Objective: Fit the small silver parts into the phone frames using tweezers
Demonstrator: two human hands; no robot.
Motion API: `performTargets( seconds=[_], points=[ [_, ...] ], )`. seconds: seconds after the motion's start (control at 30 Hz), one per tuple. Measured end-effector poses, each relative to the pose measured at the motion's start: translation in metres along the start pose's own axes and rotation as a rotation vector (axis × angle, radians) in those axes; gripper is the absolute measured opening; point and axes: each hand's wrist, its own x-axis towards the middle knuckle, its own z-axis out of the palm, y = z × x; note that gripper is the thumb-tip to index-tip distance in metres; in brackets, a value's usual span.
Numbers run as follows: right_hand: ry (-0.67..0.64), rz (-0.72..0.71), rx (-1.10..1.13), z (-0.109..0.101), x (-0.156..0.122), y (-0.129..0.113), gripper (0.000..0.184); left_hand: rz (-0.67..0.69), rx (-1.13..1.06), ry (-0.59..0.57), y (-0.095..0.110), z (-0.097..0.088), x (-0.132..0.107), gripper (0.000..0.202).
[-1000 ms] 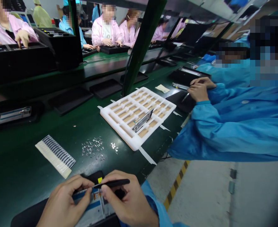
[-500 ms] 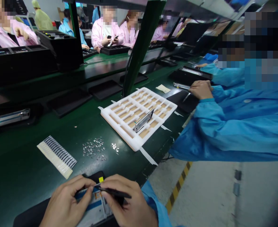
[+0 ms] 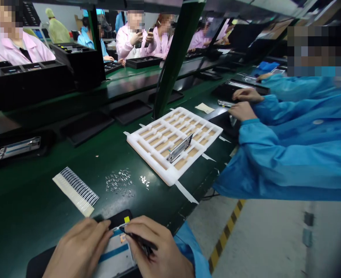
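Note:
Low in the view, a phone frame (image 3: 116, 255) with a silver plate and blue strips lies in a black tray (image 3: 39, 263). My left hand (image 3: 76, 247) grips its left side, fingers bent together near the upper edge. Black tweezers (image 3: 145, 242) are pinched in my right hand (image 3: 163, 251), their tips at the frame's upper edge near a small orange patch. A yellow tab (image 3: 126, 219) shows just above the tips. Whether the tips grip a tiny part, I cannot tell. My hands cover both sides of the frame.
Beyond lie a sheet of thin strips (image 3: 76, 191), scattered small metal pieces (image 3: 119, 181) and a white slotted rack (image 3: 170, 177) with one upright phone frame (image 3: 180, 148). Another phone frame (image 3: 18, 148) sits far left. A co-worker's blue sleeve (image 3: 274, 135) is at the right.
The view has shifted slightly, so the bench things appear further right. My left fingers have straightened and drawn together along the frame's edge. The tweezers stay at the upper edge.

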Motion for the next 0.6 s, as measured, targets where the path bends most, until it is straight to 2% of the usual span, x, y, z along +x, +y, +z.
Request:
performTargets(
  seconds=[0.13, 0.27, 0.4, 0.6],
  points=[
    [0.057, 0.051, 0.070, -0.001, 0.003, -0.001, 0.016, -0.207, 0.096, 0.002, -0.027, 0.004, 0.008, 0.046],
    [0.111, 0.053, 0.109, -0.005, 0.006, -0.002, 0.015, -0.250, 0.217, -0.044, -0.045, 0.018, 0.009, 0.043],
    [0.126, 0.044, 0.124, -0.007, 0.005, -0.002, 0.015, -0.237, 0.268, -0.034, -0.042, 0.023, 0.005, 0.042],
    [0.168, -0.051, 0.104, -0.014, 0.007, 0.001, 0.018, -0.132, 0.294, -0.060, -0.030, 0.009, 0.003, 0.053]
  ],
)
